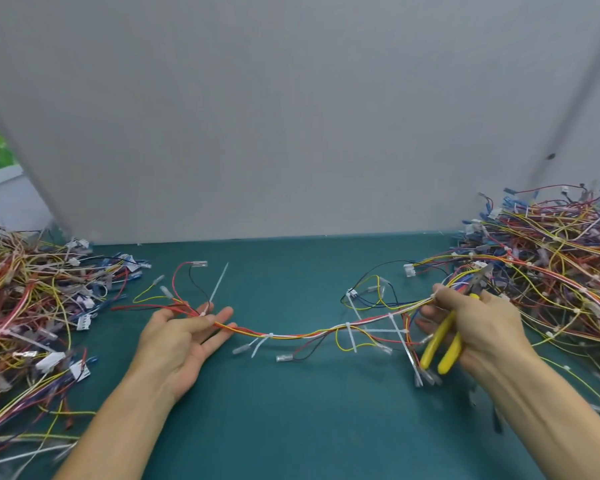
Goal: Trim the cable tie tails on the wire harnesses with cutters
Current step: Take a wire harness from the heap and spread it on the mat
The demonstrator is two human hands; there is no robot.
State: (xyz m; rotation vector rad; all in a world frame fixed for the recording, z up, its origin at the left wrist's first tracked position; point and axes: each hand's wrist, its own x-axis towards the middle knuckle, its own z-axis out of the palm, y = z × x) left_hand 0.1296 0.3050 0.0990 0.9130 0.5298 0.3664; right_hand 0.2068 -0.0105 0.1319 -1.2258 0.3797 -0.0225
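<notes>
A wire harness (302,335) of red, yellow and white wires stretches across the green mat between my hands. Several white cable ties sit along it, their long tails (351,336) sticking out; one tail (219,284) points up beside my left hand. My left hand (184,336) lies palm up with straight fingers under the harness's left end. My right hand (471,320) grips yellow-handled cutters (442,346) and also pinches the harness's right end between thumb and fingertips. The cutter jaws (480,277) point away toward the right pile.
A big tangled pile of harnesses (32,306) lies at the left, another pile (551,265) at the right. The green mat (291,410) runs back to a grey panel (291,133) standing along the far edge.
</notes>
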